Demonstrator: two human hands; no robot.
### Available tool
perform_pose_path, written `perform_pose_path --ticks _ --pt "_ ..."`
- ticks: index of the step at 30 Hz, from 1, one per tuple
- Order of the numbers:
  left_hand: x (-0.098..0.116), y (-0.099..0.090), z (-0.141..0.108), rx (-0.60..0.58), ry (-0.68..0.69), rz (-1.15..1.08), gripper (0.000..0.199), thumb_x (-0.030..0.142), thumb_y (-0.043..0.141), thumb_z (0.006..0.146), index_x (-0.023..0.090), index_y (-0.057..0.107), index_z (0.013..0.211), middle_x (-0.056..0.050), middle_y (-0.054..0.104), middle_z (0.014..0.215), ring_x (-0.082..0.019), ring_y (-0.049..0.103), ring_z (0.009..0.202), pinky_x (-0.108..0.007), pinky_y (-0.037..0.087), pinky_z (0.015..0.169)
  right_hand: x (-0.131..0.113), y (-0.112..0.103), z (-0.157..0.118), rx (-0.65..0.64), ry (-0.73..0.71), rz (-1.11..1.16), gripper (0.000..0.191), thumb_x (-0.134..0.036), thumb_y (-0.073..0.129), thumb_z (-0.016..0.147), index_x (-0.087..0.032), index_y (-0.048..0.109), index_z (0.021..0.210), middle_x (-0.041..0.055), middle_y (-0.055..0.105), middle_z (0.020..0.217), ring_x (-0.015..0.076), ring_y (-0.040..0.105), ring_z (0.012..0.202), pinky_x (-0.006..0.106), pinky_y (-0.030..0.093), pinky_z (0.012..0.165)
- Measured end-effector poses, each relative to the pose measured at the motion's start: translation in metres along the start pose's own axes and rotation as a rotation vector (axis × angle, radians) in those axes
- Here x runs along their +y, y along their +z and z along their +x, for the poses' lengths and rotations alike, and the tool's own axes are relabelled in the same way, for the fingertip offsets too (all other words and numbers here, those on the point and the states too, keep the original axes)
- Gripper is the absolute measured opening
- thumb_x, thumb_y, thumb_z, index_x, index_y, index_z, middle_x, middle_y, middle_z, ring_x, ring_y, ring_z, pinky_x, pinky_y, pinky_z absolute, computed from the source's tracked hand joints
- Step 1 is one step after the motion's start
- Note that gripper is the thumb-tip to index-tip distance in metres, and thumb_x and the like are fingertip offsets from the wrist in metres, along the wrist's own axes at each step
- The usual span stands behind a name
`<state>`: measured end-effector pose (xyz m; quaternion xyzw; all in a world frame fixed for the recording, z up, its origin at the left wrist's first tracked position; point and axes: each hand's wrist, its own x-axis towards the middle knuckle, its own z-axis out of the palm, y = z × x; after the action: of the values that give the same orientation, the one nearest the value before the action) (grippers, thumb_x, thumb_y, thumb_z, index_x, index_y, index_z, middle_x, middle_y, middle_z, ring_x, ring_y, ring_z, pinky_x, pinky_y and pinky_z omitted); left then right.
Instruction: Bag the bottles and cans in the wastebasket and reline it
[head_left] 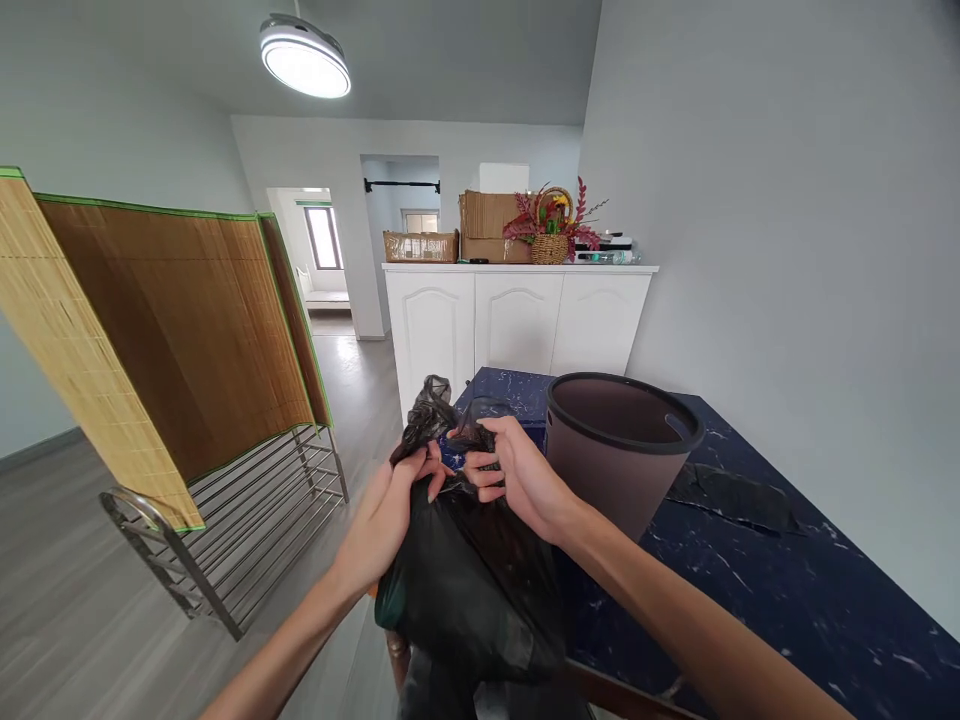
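Observation:
A full black garbage bag (465, 590) hangs in front of me at the table's edge, its lower part bulging and slightly see-through. My left hand (397, 490) grips one gathered end of the bag's top, which sticks up above the fingers. My right hand (510, 465) pinches the other end of the top, fingers curled round the thin plastic. Between the two hands the plastic is twisted and bunched; whether it is knotted I cannot tell. Just right of my right hand stands a brown trash can (607, 450) with a black rim, upright on the table.
The dark blue marble-patterned table (735, 570) carries a flat folded black bag (739, 495) beside the can. A metal rack (247, 530) draped with a bamboo mat (172, 320) stands left. Behind, a white cabinet (517, 315) holds cardboard boxes (491, 225) and a flower basket (550, 245).

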<state>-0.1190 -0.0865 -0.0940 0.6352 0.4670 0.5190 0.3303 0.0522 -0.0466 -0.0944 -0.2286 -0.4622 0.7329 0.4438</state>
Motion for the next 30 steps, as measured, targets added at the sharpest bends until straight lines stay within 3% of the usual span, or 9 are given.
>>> perform_pose_path --ticks 2,7,10,14,18,20,23,27,30 --pt "-0.001 -0.001 0.002 -0.013 0.032 0.036 0.037 0.054 0.046 0.103 0.024 0.05 0.083 0.002 0.05 0.071 -0.019 0.053 0.075 -0.032 0.047 0.085 -0.002 0.005 0.005 -0.056 0.038 -0.014 0.028 -0.048 0.058 0.089 -0.021 0.05 0.088 -0.0069 0.028 0.075 0.0105 0.018 0.061 0.023 0.017 0.053" --pt "-0.006 -0.002 0.008 0.189 0.09 0.082 0.037 0.052 0.072 0.09 0.021 0.062 0.107 0.006 0.045 0.076 -0.015 0.049 0.073 -0.028 0.047 0.079 0.0 0.014 0.012 -0.083 0.07 -0.146 0.031 -0.052 0.053 0.088 -0.025 0.04 0.081 -0.007 0.027 0.074 0.0115 0.017 0.06 0.024 0.018 0.054" --pt "-0.009 -0.003 0.012 0.205 0.034 0.085 0.039 0.053 0.076 0.086 0.018 0.069 0.102 0.006 0.043 0.07 -0.015 0.047 0.069 -0.027 0.045 0.073 0.002 0.017 0.012 -0.106 0.089 -0.184 0.031 -0.051 0.057 0.09 -0.025 0.042 0.083 -0.0072 0.027 0.073 0.0118 0.018 0.06 0.024 0.018 0.055" --pt "-0.017 -0.004 0.015 0.271 -0.012 -0.014 0.042 0.056 0.081 0.082 0.016 0.07 0.092 0.002 0.057 0.074 -0.015 0.051 0.071 -0.027 0.043 0.068 0.004 0.013 0.013 -0.153 0.061 -0.171 0.036 -0.052 0.059 0.092 -0.025 0.038 0.081 -0.0068 0.03 0.073 0.0113 0.02 0.061 0.024 0.02 0.056" --pt "-0.021 -0.005 0.016 0.316 -0.041 -0.098 0.047 0.059 0.083 0.08 0.016 0.067 0.091 0.004 0.05 0.07 -0.013 0.044 0.067 -0.026 0.039 0.063 0.009 0.001 0.011 -0.176 -0.021 -0.102 0.043 -0.056 0.071 0.09 -0.024 0.043 0.085 -0.0069 0.036 0.074 0.0107 0.026 0.062 0.024 0.025 0.057" --pt "-0.02 -0.005 0.016 0.306 -0.038 -0.105 0.049 0.061 0.083 0.08 0.017 0.066 0.091 0.005 0.047 0.07 -0.012 0.042 0.066 -0.025 0.036 0.062 0.012 -0.005 0.008 -0.166 -0.039 -0.132 0.046 -0.057 0.08 0.087 -0.023 0.05 0.09 -0.0079 0.036 0.073 0.0104 0.027 0.062 0.024 0.027 0.057" --pt "-0.018 -0.004 0.015 0.253 -0.007 -0.087 0.049 0.066 0.071 0.09 0.018 0.063 0.099 0.006 0.04 0.068 -0.012 0.039 0.063 -0.026 0.034 0.06 0.016 -0.009 0.006 -0.097 -0.058 -0.142 0.049 -0.058 0.084 0.084 -0.022 0.052 0.088 -0.0086 0.034 0.071 0.0101 0.026 0.062 0.024 0.029 0.056" --pt "-0.016 -0.003 0.016 0.156 0.079 -0.045 0.046 0.067 0.046 0.104 0.023 0.054 0.094 0.008 0.032 0.063 -0.014 0.035 0.057 -0.027 0.033 0.058 0.019 -0.013 0.017 0.092 -0.094 -0.017 0.051 -0.048 0.083 0.082 -0.026 0.037 0.077 -0.009 0.029 0.069 0.0101 0.02 0.06 0.025 0.024 0.053" --pt "-0.016 -0.008 0.02 0.022 0.131 0.135 0.039 0.055 0.043 0.107 0.023 0.051 0.086 0.005 0.04 0.065 -0.015 0.04 0.06 -0.028 0.036 0.059 0.014 -0.011 0.023 0.098 -0.092 -0.018 0.048 -0.039 0.074 0.081 -0.026 0.028 0.072 -0.0084 0.025 0.07 0.0102 0.017 0.059 0.026 0.02 0.052"
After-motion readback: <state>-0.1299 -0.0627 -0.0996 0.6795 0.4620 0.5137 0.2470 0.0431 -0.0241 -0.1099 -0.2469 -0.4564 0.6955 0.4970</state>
